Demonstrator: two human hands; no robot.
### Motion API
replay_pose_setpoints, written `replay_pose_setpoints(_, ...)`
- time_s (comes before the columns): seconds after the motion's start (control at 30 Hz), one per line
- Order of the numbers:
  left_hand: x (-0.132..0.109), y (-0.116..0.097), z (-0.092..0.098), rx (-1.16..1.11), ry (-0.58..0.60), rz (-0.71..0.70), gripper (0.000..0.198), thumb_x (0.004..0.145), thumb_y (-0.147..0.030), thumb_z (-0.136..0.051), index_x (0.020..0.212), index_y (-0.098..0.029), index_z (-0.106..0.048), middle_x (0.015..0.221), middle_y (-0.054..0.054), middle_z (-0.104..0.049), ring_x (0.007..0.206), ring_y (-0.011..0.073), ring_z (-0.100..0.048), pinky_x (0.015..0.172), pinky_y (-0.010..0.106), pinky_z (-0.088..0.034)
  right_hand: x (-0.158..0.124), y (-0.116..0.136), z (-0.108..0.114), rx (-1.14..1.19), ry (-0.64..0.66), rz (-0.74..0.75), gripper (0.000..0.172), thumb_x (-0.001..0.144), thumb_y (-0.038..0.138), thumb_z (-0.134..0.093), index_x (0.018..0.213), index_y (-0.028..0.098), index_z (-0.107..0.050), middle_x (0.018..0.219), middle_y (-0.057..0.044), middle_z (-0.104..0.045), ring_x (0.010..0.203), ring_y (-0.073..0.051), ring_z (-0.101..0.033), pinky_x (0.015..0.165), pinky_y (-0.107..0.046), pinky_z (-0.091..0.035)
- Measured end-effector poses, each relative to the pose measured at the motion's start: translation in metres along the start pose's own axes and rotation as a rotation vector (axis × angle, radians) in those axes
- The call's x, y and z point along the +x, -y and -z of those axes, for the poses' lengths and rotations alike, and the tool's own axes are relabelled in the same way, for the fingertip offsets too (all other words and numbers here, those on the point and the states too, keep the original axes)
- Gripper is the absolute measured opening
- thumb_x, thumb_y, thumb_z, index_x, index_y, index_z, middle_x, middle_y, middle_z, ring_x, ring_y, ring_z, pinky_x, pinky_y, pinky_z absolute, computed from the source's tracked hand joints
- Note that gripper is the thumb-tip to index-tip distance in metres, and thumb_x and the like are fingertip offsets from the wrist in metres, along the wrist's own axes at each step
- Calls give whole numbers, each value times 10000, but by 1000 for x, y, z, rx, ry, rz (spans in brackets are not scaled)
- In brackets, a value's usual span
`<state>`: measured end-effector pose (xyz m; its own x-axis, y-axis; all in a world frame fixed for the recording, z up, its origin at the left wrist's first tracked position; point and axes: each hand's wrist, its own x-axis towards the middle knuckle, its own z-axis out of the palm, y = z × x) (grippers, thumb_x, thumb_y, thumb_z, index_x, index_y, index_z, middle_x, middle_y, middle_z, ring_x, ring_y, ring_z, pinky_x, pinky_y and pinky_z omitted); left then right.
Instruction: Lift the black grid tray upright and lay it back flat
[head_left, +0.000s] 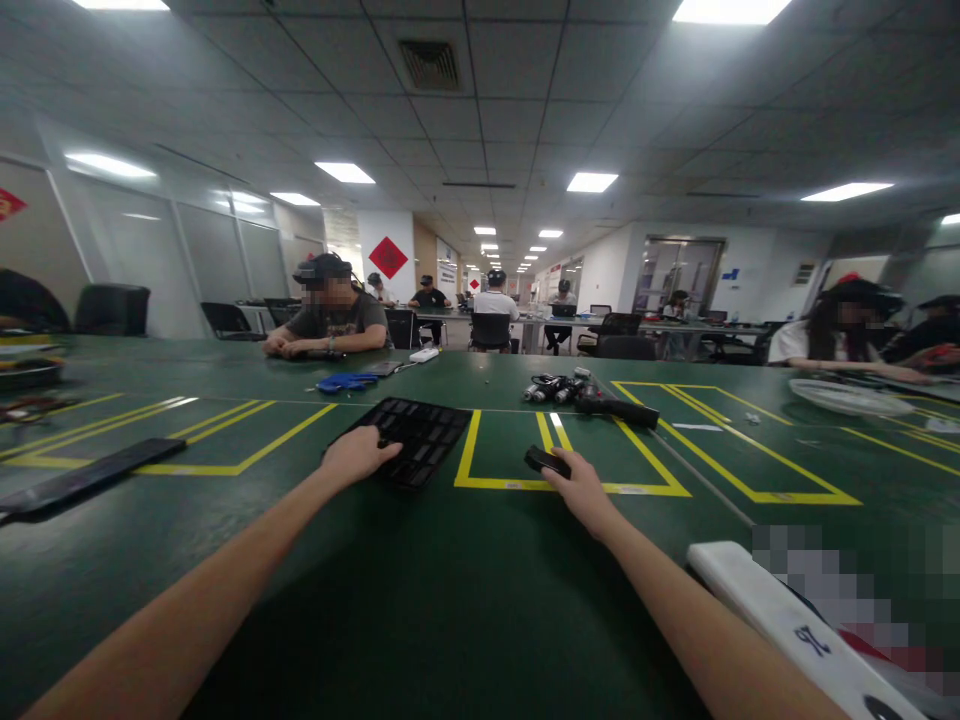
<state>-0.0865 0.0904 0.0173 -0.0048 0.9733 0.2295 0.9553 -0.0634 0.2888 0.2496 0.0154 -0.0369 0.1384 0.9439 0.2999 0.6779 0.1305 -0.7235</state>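
My left hand (358,455) rests on the near left edge of a black compartment tray (416,436) lying on the green table (450,600); its fingers curl over the rim. My right hand (579,487) reaches into a yellow-taped rectangle and grips a small black object (547,460) at its fingertips. Beyond it lie a cluster of small black and silver parts (553,388) and a long black tool (619,408).
A flat black strip (86,478) lies at the far left. Blue scissors (345,382) lie behind the tray. A white band (795,625) lies at the near right. A person sits across the table (330,320), another at the right (840,335).
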Motion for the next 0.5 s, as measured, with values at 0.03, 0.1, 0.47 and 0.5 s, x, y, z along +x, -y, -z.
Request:
replay_pose_setpoints(0.03,-4,-15,-6,-43,-9,-78,348,683,-496,-484,687,-152,-541,783,113,-599,762,254,-572,654,327,-422,-3,6,-6,129,28,18,450,745,298,-525,1159,121,-521,1152,-112,-539,1053,-237,-493,919,-359,-364)
replay_pose_setpoints(0.1,-16,-45,-20,-190,-36,-243,336,738,-468,-418,765,-149,-518,792,78,-565,740,203,-539,637,288,-409,-10,18,-16,360,91,30,469,732,311,-544,1169,145,-505,1150,-94,-536,1047,-219,-502,923,-352,-371)
replay_pose_setpoints(0.47,-61,-82,-64,-669,159,-534,358,783,-448,-428,961,-137,-427,821,52,-499,751,182,-480,673,319,-413,-21,19,-26,395,233,378,367,767,303,-548,1124,217,-535,1096,-67,-513,1081,-234,-439,959,-418,-316)
replay_pose_setpoints(0.5,-61,-79,-65,-667,172,-543,352,785,-442,-433,963,-138,-422,831,55,-499,761,184,-479,680,323,-414,-20,18,-26,368,238,401,380,770,300,-548,1140,219,-526,1103,-72,-508,1089,-237,-431,956,-422,-319)
